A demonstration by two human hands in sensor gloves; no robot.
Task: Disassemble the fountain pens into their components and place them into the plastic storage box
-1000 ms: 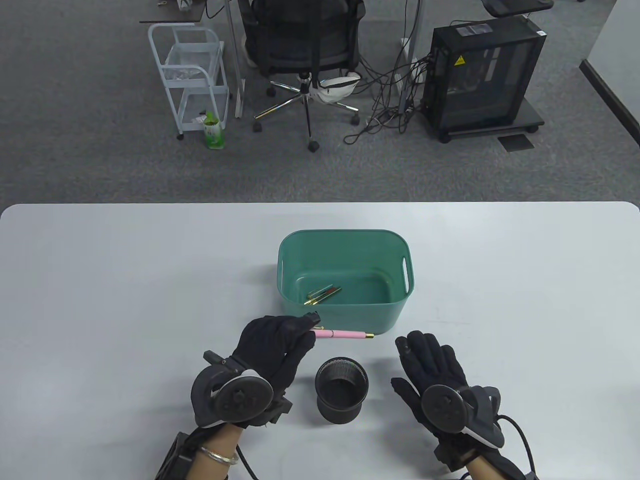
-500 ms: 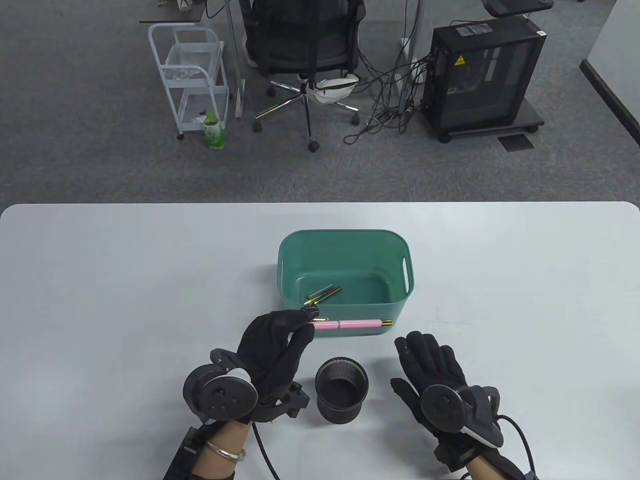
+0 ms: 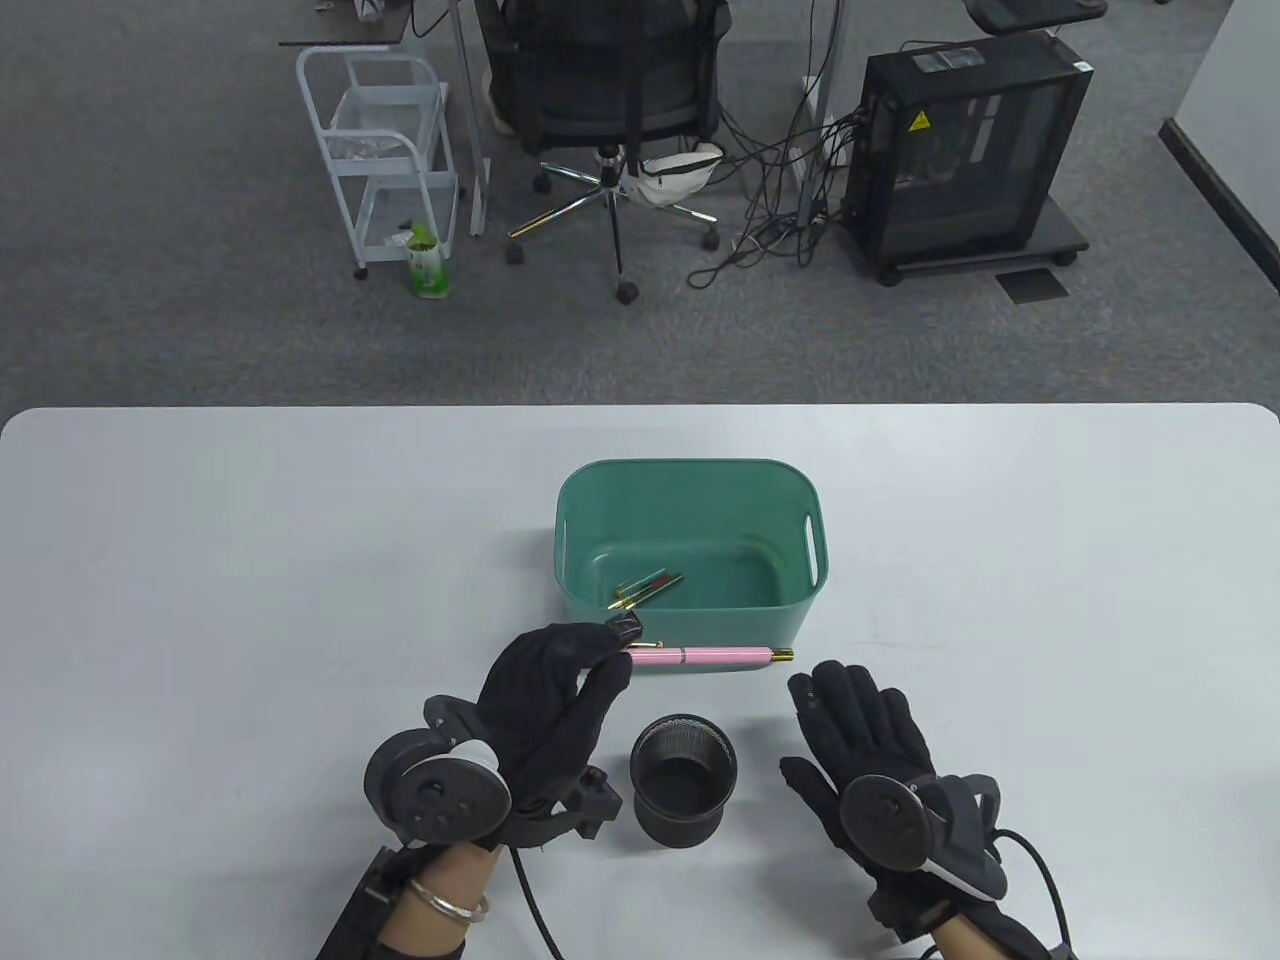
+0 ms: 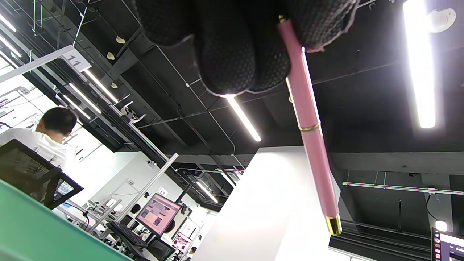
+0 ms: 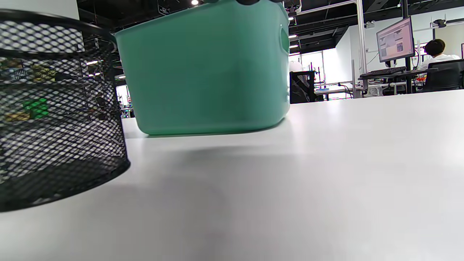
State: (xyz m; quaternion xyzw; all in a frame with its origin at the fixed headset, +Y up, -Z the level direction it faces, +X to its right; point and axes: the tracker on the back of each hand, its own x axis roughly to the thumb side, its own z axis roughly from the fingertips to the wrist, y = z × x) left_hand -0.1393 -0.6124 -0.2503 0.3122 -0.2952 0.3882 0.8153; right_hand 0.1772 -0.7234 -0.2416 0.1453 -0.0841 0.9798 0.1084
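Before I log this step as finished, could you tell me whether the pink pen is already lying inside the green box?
No, the pink pen is pinched at one end by the left hand and held level in front of the green box, outside it.

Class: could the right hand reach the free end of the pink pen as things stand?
Probably yes. The right hand lies open on the table, and the pink pen, held by the left hand, has its gold tip just beyond those fingers, nothing between.
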